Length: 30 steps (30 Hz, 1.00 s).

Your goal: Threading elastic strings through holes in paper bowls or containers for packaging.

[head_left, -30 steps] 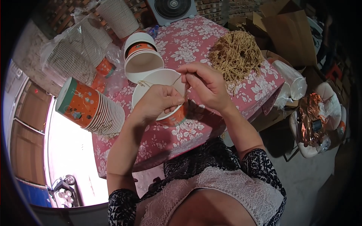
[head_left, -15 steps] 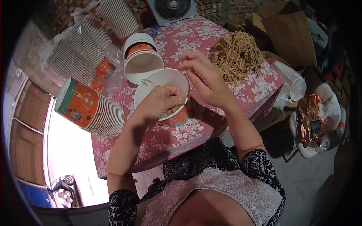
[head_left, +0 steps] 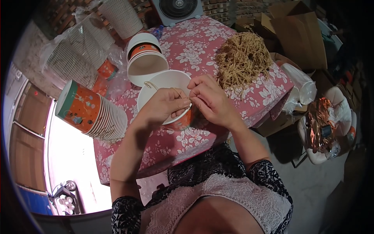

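Observation:
A white-lined paper bucket [head_left: 171, 80] with an orange outside stands on the table in front of me, its mouth facing up. A tan cord [head_left: 151, 85] loops inside it and runs up under my fingers. My left hand [head_left: 165, 104] is closed in a pinch on the cord at the bucket's near right rim. The fingertips of my right hand [head_left: 210, 102] meet the left ones there, pinching at the cord's end, which they mostly cover. A large heap of tan cords [head_left: 243, 58] lies to the right, beyond my right hand.
Nested orange-and-green buckets [head_left: 87, 107] lean at the table's left. More buckets [head_left: 146, 66] lie just beyond the one in front of me. Plastic-wrapped stacks [head_left: 70, 58] fill the back left, a fan [head_left: 179, 7] the far edge. Cardboard boxes [head_left: 298, 33] stand right of the flowered tablecloth [head_left: 191, 50].
My right hand has come down and left from above the bucket's right side, and its spread fingers have closed at the rim beside my left hand. The left hand has barely moved.

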Each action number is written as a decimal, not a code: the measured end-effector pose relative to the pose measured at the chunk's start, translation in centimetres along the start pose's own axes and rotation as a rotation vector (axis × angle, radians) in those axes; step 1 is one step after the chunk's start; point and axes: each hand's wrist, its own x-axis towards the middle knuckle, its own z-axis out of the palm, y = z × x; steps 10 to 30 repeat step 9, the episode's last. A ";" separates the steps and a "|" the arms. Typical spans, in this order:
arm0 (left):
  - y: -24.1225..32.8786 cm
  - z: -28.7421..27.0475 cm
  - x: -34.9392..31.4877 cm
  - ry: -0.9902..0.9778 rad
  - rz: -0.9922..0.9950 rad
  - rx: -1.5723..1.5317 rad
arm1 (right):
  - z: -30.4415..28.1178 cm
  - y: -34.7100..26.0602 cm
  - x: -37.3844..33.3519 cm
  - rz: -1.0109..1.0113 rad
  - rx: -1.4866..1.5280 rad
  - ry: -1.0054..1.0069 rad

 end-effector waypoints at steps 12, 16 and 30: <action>-1.1 -0.5 0.4 0.027 0.026 -0.148 | 0.8 -0.5 -1.4 -0.036 0.027 0.111; -1.1 -0.5 0.4 0.027 0.026 -0.148 | 0.8 -0.5 -1.4 -0.036 0.027 0.111; -1.1 -0.5 0.4 0.027 0.026 -0.148 | 0.8 -0.5 -1.4 -0.036 0.027 0.111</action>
